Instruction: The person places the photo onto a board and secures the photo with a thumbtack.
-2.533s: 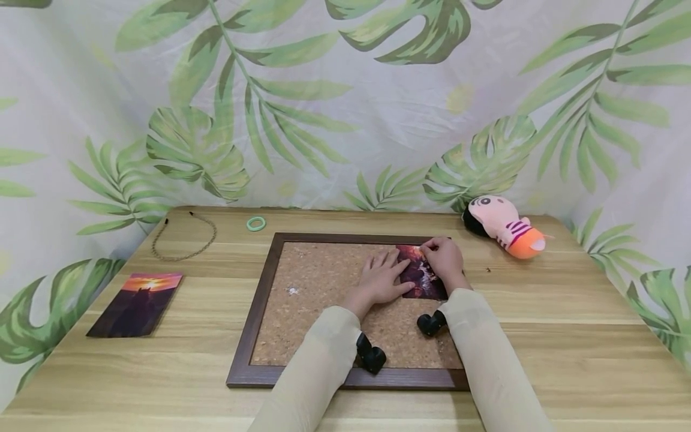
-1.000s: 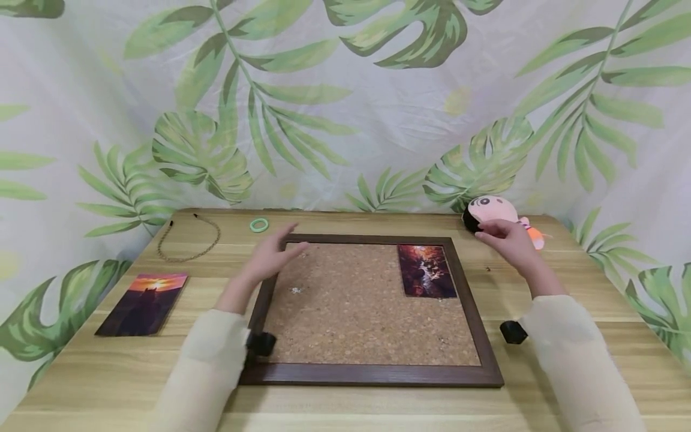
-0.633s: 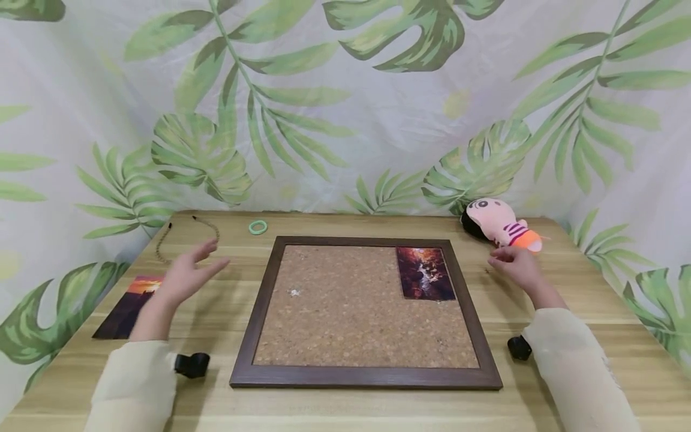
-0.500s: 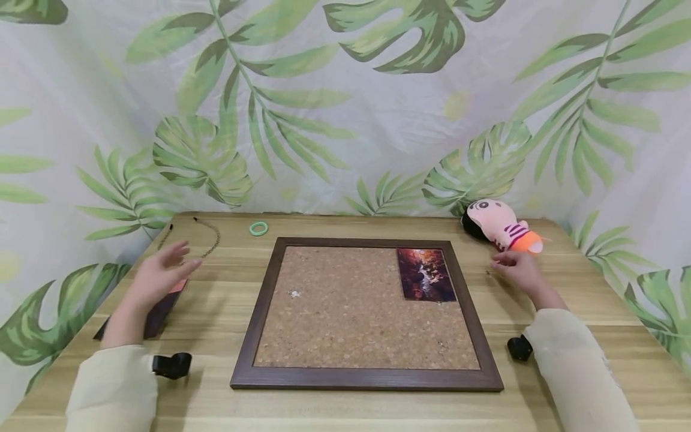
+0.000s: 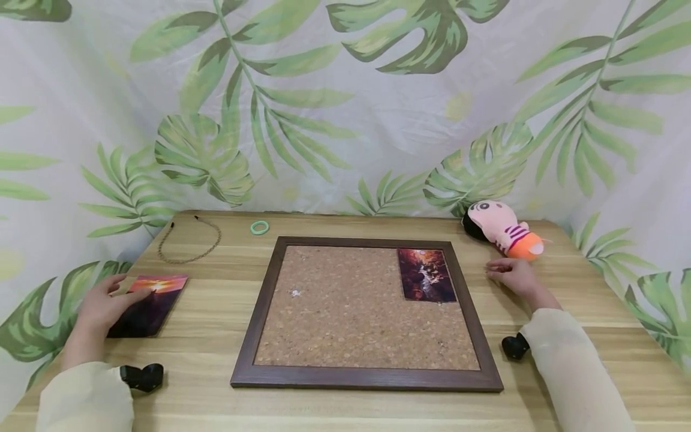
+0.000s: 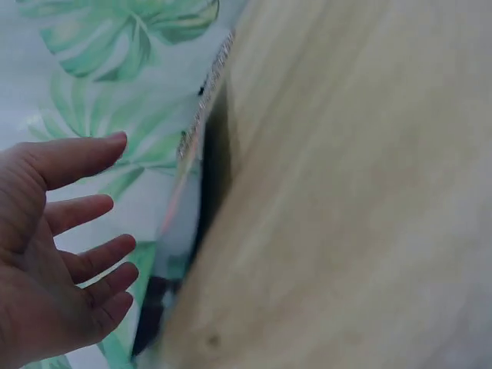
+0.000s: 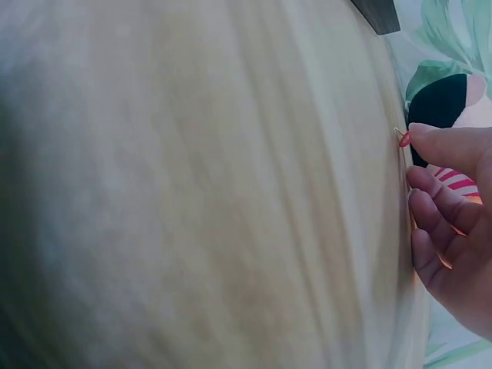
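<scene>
In the head view my left hand (image 5: pixel 99 309) hangs over the left part of a sunset photo (image 5: pixel 151 315), fingers spread and thumb above its upper half. The left wrist view shows a gap between thumb and fingers, with nothing held. My right hand (image 5: pixel 520 281) is low over the table right of the framed cork board (image 5: pixel 351 324). At its thumb tip is a small red pushpin (image 7: pixel 403 140); thumb and index finger stand apart, and I cannot tell whether the thumb touches it. A dark red stream photo (image 5: pixel 426 276) lies at the board's upper right corner.
A plush toy (image 5: pixel 499 225) lies at the back right, just beyond my right hand. A chain necklace (image 5: pixel 186 259) and a green ring (image 5: pixel 260 227) lie at the back left. A whitish patch (image 5: pixel 295 293) marks the cork. A leaf-print curtain (image 5: pixel 302 120) hangs behind the table.
Both hands have left the stream photo, which stays on the board. The left hand has swung left to the sunset photo; the right has moved right and come down by the pushpin.
</scene>
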### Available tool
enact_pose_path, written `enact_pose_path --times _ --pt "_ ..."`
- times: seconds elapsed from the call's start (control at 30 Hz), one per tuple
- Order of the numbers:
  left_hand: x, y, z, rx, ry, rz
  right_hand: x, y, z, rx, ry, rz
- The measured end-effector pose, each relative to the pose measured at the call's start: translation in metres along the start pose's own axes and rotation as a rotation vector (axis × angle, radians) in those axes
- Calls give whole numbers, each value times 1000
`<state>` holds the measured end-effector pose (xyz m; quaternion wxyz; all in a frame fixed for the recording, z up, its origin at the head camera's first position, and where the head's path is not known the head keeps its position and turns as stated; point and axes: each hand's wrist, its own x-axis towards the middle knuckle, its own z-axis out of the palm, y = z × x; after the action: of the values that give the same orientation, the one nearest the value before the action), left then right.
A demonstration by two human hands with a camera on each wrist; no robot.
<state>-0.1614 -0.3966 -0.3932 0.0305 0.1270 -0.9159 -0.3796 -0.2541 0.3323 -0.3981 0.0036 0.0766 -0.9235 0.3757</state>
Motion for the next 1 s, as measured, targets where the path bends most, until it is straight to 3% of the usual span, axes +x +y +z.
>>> enact_pose_path --times 0.13,0.37,0.77,1.0 --pt "0 -7 0 27 -30 -58 -1 3 3 3 10 -2" --pt "0 -9 2 101 -23 -55 -1 7 6 4 31 9" --pt "0 -10 5 90 4 -98 -1 8 9 -67 64 -17" --pt "-1 -9 8 47 -57 -94 -4 6 9 -58 101 0"
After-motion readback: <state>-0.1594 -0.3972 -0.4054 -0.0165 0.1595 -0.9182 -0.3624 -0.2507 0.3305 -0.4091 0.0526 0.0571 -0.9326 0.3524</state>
